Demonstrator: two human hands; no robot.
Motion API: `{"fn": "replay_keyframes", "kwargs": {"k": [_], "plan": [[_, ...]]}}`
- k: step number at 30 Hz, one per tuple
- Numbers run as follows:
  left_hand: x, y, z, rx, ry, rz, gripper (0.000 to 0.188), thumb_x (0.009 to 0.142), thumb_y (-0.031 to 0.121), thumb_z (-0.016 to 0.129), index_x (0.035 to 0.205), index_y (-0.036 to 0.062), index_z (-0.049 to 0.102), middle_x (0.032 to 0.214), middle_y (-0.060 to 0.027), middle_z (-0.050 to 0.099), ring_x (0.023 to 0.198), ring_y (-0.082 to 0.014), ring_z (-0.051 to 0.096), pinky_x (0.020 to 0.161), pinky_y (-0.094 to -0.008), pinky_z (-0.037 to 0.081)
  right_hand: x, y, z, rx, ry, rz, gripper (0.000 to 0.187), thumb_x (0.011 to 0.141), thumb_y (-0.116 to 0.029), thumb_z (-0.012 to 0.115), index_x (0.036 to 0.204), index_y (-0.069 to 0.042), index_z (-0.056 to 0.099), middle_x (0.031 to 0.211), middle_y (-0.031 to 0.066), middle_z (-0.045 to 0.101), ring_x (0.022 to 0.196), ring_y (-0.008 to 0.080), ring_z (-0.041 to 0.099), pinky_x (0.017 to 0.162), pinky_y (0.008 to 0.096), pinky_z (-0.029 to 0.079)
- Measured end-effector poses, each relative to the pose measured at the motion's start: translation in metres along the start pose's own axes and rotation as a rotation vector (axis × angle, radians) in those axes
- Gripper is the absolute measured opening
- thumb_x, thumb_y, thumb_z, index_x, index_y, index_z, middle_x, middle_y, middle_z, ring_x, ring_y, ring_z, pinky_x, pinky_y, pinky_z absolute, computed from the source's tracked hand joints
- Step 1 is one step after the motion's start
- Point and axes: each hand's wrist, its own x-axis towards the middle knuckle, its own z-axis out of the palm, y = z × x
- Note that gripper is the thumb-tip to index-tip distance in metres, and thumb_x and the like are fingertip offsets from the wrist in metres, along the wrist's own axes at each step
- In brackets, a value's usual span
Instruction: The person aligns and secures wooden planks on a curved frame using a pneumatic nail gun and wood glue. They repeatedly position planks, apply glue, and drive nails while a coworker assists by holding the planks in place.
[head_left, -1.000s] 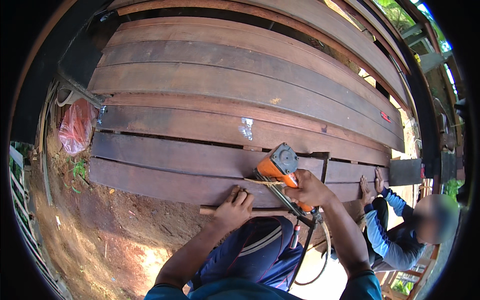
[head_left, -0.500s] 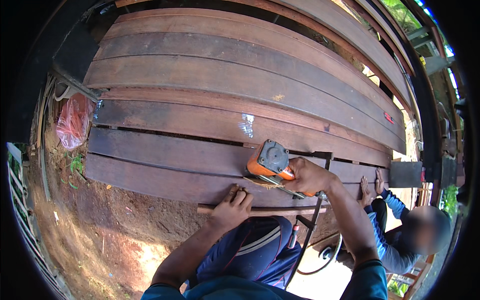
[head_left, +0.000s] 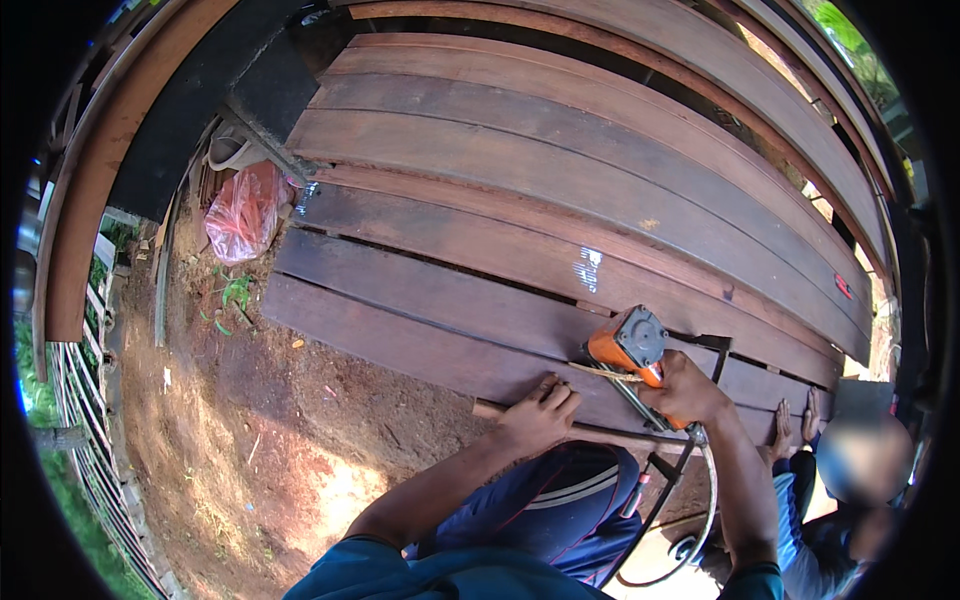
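Note:
My right hand [head_left: 690, 388] is closed round the handle of an orange and black air nail gun [head_left: 630, 342]. The gun lies tilted over the two nearest dark planks [head_left: 440, 345], its nose and magazine low over the wood; whether it touches is hard to see. My left hand [head_left: 540, 412] is at the near edge of the front plank, left of the gun. Its fingers are bent over that edge, and the thumb side is partly hidden. A thin wooden strip [head_left: 610, 434] runs along the edge beside it. An air hose [head_left: 713, 490] hangs from the gun's rear.
A person crouches at the right, both hands [head_left: 795, 420] on the planks' far right end. Black metal frame bars [head_left: 675, 470] stand near my right forearm. A pink plastic bag [head_left: 245, 212] lies on bare soil at the left. Wider boards [head_left: 480, 150] stretch behind the front planks.
My view has swung left, so the planks and hands sit further right in the picture. Both hands and the nail gun keep about the same place on the planks.

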Motion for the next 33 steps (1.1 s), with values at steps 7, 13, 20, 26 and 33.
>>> {"fn": "replay_keyframes", "kwargs": {"k": [7,13,20,26,33], "plan": [[-0.001,0.0,-0.001,0.049,0.027,0.018,0.025,0.084,0.023,0.062,0.095,0.0036,0.074,0.113,-0.0102,0.059,0.114,-0.029,0.057,0.114,-0.0444,0.048,-0.014,-0.024,0.001,0.242,0.02,0.076,0.038,0.091,-0.003,0.066,0.127,0.004,0.056,0.083,0.0069,0.067,0.065,0.0121,0.065,0.059,0.0306,0.055],[-0.001,0.003,-0.004,0.044,-0.105,-0.007,0.035,0.081,0.023,0.065,0.104,-0.0009,0.075,0.118,-0.0131,0.062,0.12,-0.0332,0.057,0.115,-0.0479,0.047,-0.138,-0.025,0.002,0.438,0.325,0.174,0.032,0.096,-0.008,0.067,0.123,0.006,0.054,0.082,0.0092,0.068,0.065,0.0137,0.068,0.058,0.0318,0.055],[0.0,0.004,-0.002,-0.102,-0.218,-0.077,0.053,0.066,0.026,0.087,0.105,-0.0056,0.068,0.132,-0.02,0.06,0.128,-0.0433,0.056,0.112,-0.0519,0.049,-0.289,0.03,0.003,0.702,0.843,0.404,0.04,0.098,-0.011,0.067,0.131,0.002,0.048,0.086,0.0059,0.064,0.068,0.0118,0.065,0.062,0.03,0.055],[-0.004,0.003,0.003,-0.028,-0.24,-0.09,0.059,0.068,0.033,0.09,0.106,-0.0041,0.064,0.135,-0.021,0.059,0.134,-0.0456,0.052,0.107,-0.0535,0.052,-0.283,0.133,-0.026,0.695,0.949,0.519,0.047,0.099,-0.011,0.067,0.141,-0.003,0.046,0.086,0.0032,0.06,0.067,0.013,0.064,0.061,0.0305,0.054],[-0.002,0.005,0.01,-0.066,-0.155,-0.101,0.061,0.08,0.051,0.076,0.089,-0.0075,0.061,0.117,-0.026,0.063,0.12,-0.0483,0.059,0.109,-0.0568,0.05,-0.261,0.237,-0.066,0.692,1.053,0.501,0.048,0.097,-0.01,0.067,0.14,-0.003,0.048,0.092,0.0062,0.062,0.066,0.0136,0.065,0.055,0.031,0.054]]}}
